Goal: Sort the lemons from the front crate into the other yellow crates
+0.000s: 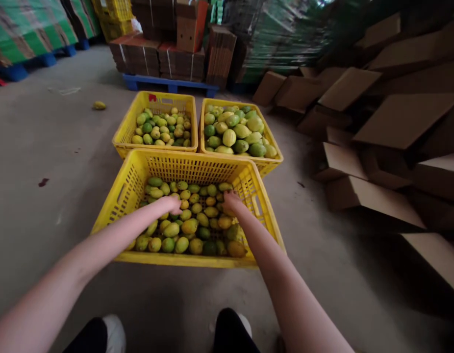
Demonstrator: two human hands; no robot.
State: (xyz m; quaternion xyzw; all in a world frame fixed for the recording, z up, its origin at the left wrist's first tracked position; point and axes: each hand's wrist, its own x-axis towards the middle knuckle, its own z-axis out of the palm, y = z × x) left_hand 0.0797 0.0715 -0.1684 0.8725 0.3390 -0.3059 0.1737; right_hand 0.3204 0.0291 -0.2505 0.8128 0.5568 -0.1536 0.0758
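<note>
A yellow slotted plastic crate point(186, 259) stands right in front of me, its bottom covered with green-yellow lemons point(189, 226). Both my arms reach down into it. My left hand point(172, 204) is among the fruit left of the middle, fingers curled downward; what lies inside them is hidden. Over by the right wall, my right hand point(232, 201) touches the lemons, its fingertips hidden by the hand itself and the fruit, so its grip cannot be made out.
Behind stand two more yellow crates: the left crate point(118, 140) holds smaller lemons, the right crate point(274, 153) larger green-yellow fruit. One fruit point(99, 105) lies on the floor. Open cardboard boxes point(374, 196) crowd the right. Flattened cartons point(183, 61) sit on a blue pallet point(171, 86).
</note>
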